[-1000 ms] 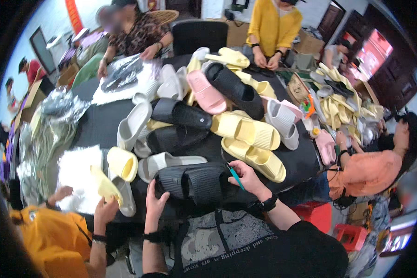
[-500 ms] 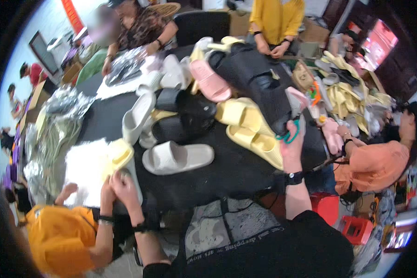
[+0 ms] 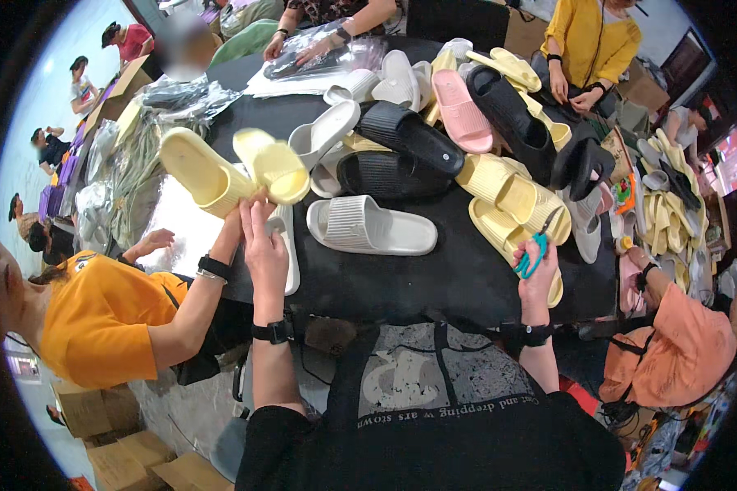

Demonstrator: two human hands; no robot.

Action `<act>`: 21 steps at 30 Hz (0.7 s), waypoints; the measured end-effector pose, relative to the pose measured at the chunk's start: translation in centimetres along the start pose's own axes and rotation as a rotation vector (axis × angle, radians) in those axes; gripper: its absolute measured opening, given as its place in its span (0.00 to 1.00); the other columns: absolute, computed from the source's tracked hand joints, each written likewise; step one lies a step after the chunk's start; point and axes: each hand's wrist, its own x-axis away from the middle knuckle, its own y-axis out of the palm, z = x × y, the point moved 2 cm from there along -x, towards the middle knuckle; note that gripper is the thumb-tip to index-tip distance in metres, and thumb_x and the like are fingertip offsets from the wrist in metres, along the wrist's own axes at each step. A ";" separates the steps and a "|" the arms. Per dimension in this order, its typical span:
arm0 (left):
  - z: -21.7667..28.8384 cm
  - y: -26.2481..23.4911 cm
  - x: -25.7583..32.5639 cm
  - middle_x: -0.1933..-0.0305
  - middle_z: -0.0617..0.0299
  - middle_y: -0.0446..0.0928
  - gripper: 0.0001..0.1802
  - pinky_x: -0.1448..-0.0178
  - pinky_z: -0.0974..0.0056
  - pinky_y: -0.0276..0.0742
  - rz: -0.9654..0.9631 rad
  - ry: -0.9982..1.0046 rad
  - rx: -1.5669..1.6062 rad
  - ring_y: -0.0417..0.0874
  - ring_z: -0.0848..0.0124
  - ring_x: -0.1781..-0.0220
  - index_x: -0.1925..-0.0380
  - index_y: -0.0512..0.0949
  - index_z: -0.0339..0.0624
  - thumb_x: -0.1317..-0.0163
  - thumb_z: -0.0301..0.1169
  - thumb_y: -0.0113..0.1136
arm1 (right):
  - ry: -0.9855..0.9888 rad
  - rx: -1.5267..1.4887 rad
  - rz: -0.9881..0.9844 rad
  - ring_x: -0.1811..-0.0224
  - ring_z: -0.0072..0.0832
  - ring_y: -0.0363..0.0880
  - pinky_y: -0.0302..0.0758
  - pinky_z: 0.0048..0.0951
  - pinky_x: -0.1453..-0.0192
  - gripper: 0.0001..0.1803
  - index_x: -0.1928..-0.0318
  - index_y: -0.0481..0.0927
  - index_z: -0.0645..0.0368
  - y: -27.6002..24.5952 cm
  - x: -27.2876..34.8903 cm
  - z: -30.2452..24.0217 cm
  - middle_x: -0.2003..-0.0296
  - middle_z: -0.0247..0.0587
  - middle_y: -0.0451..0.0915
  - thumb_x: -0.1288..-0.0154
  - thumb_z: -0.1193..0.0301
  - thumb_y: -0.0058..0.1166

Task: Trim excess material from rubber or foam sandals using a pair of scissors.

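Note:
My left hand (image 3: 267, 250) is raised at the table's left side, its fingertips against the lower edge of a pale yellow slide slipper (image 3: 272, 170), which is slightly blurred. A second yellow slide (image 3: 190, 168) is tilted up just left of it, by the hand of a co-worker in an orange-yellow top; my fingers partly cover that hand. In my right hand (image 3: 540, 274) are small scissors (image 3: 532, 255) with teal handles, dark blades pointing up over a pair of yellow slides (image 3: 509, 196). A light grey slide (image 3: 373, 226) lies between my hands.
Black slides (image 3: 401, 172), a pink slide (image 3: 461, 110) and more grey and yellow ones crowd the black table (image 3: 401, 282). Clear plastic bags (image 3: 184, 96) are heaped at left. Co-workers sit close on both sides and across. A second slipper pile (image 3: 667, 213) is at far right.
The yellow slide by my left hand has been lifted off the white sheets, and that hand has risen. My right hand has drawn nearer with the scissors. The whole view has shifted.

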 end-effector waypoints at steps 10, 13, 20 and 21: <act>6.1 0.4 1.3 0.34 0.41 0.60 0.30 0.45 0.58 0.76 -0.014 0.188 0.250 0.67 0.47 0.37 0.42 0.62 0.31 0.47 0.14 0.53 | 0.034 0.074 -0.166 0.75 0.22 0.76 0.74 0.20 0.76 0.26 0.43 0.63 0.65 1.7 1.9 0.6 0.69 0.43 0.76 0.40 0.74 0.55; 6.2 1.6 1.5 0.32 0.45 0.57 0.31 0.45 0.62 0.75 -0.148 0.118 0.181 0.73 0.57 0.43 0.39 0.61 0.32 0.44 0.18 0.54 | 0.040 0.088 -0.208 0.76 0.21 0.76 0.74 0.20 0.76 0.24 0.44 0.65 0.64 1.9 2.1 0.9 0.70 0.42 0.77 0.39 0.73 0.55; 5.6 5.3 1.7 0.31 0.45 0.55 0.33 0.38 0.59 0.69 -0.338 0.155 0.205 0.63 0.52 0.33 0.37 0.58 0.33 0.44 0.19 0.55 | 0.045 0.167 -0.216 0.76 0.21 0.76 0.74 0.20 0.76 0.23 0.46 0.67 0.64 1.4 2.7 0.6 0.71 0.41 0.78 0.40 0.72 0.56; 6.1 5.7 1.4 0.34 0.40 0.58 0.34 0.34 0.52 0.61 -0.343 0.186 0.261 0.63 0.44 0.35 0.39 0.59 0.32 0.48 0.20 0.57 | 0.036 0.173 -0.220 0.76 0.21 0.76 0.74 0.20 0.77 0.23 0.45 0.66 0.65 1.2 2.7 0.6 0.71 0.41 0.78 0.39 0.72 0.56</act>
